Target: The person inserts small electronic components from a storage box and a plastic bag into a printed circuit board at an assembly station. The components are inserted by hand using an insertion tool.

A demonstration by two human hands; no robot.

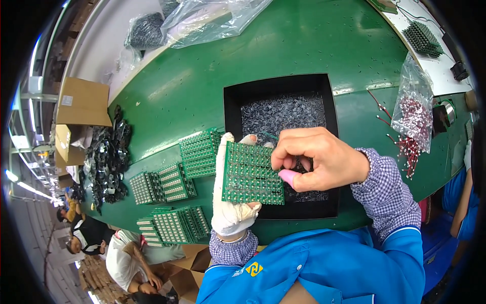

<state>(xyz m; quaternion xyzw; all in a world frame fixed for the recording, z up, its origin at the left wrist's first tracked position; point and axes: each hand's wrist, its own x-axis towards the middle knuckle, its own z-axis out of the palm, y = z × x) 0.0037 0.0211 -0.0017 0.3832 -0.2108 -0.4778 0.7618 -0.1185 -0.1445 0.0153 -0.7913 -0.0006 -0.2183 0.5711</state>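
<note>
A green circuit board panel [250,175], with rows of small parts across its face, is held up over the left side of a black tray [331,109]. My left hand [228,210], in a white glove, grips the panel from its left edge and from behind. At the panel's right edge, my right hand [319,159] is closed in a pinch, a pink cover on one digit. Whatever sits between those fingertips is too small to make out. Many tiny dark and clear parts [283,114] fill the tray beneath.
Stacked green panels [174,225] and more panels [200,152] lie left of the tray. Beyond them is a heap of black pieces [109,157] by a cardboard box [83,104]. A bag of red wires [412,116] lies right. Clear plastic [212,23] covers the far edge. Other people sit nearby.
</note>
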